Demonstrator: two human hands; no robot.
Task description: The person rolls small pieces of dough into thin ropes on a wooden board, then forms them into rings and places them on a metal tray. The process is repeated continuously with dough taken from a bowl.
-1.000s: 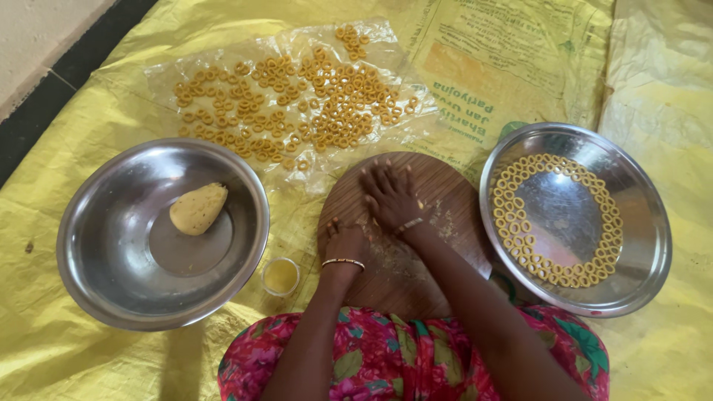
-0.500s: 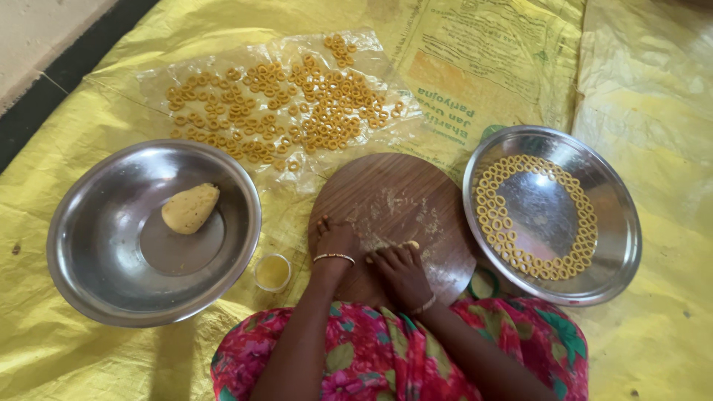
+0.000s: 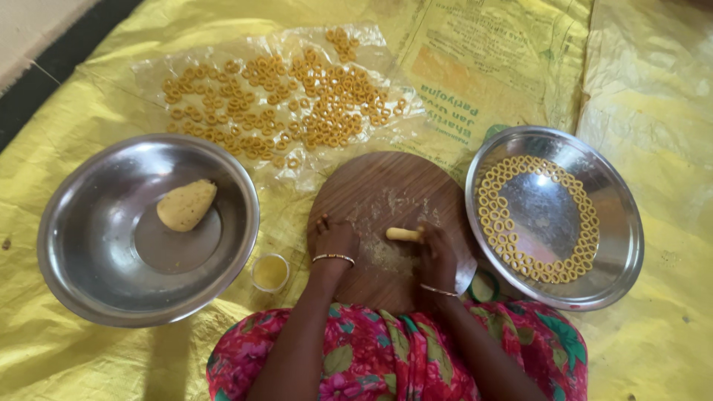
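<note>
Nearest the body, the right hand is pressing palm-down on a short dough roll, fingers together over its end; the left hand is resting flat on the round wooden board, fingers loosely together, holding nothing. The roll looks mid-shaping, and further thinning would need steady, even pressure. The board's far half is lying open. Flanking it, a steel bowl is holding a dough lump, a steel plate dough rings; beyond, more rings are covering a plastic sheet.
</note>
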